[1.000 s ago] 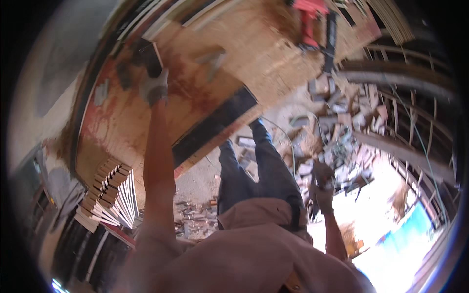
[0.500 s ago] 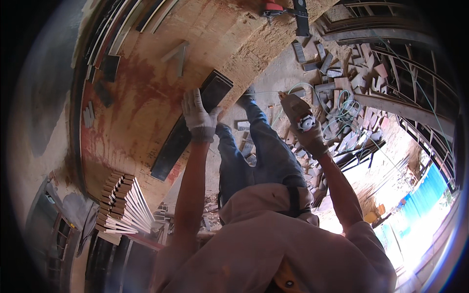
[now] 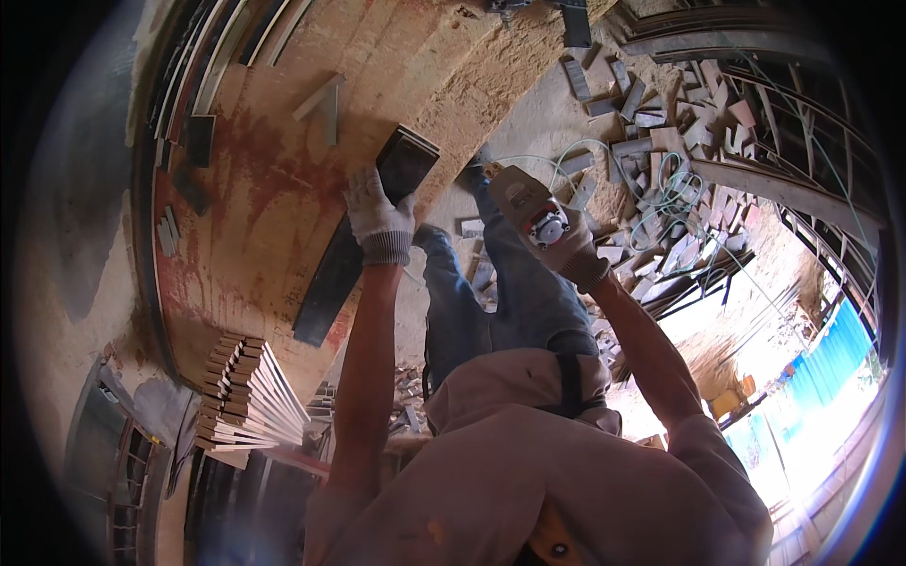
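Observation:
A stack of long dark strips [image 3: 409, 162] lies slantwise along the near edge of the wooden workbench [image 3: 255, 255]. Across its middle spreads my gloved left hand [image 3: 379, 212], the fingers at the stack's left side and the thumb at its right, holding it down. My gloved right hand [image 3: 576, 250] is closed around a dusty hand-held power cutter [image 3: 528, 209], which has a flat grey-brown housing and a round metal part. The cutter is in the air to the right of the strips, apart from them. Its cutting edge cannot be made out.
A fanned stack of light-edged strips [image 3: 247, 401] stands at the bench's near left. Two small pieces form an angle [image 3: 326, 106] on the bench. Offcuts [image 3: 651, 118] litter the floor at right, with a pale green hose [image 3: 665, 193] looped over them.
My right hand has brought the cutter left, closer to the dark strips. My left hand keeps its place on the stack, while the whole view has shifted slightly.

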Demonstrator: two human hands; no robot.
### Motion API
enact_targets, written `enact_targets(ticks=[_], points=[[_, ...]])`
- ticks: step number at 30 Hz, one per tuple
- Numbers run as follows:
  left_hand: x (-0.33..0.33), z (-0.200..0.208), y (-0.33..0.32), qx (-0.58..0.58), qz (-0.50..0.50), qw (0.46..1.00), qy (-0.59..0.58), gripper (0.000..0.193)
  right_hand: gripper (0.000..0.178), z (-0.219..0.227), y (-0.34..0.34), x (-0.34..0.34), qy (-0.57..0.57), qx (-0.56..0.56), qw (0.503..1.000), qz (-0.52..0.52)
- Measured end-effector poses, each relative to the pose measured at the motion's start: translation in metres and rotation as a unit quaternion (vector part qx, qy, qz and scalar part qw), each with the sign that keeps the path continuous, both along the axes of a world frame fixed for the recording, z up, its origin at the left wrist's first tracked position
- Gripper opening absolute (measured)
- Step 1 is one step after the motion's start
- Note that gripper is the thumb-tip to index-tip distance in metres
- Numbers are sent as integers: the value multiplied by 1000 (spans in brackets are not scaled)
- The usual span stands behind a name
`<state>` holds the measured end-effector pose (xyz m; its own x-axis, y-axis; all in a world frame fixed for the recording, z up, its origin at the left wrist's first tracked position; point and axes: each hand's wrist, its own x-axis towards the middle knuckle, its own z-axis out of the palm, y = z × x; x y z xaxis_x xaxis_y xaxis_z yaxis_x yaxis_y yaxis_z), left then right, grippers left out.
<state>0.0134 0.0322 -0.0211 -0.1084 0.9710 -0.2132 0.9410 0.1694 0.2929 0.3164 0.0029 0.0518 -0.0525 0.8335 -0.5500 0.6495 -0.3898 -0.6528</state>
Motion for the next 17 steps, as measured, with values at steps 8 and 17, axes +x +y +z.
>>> enact_targets(ticks=[8,17], points=[[6,2,4,-6,17,1000,19,94,48,28,31,-29,19,-2,1000,21],[4,-2,3,-3,16,1000,6,93,51,5,33,-33,61,-59,995,44]])
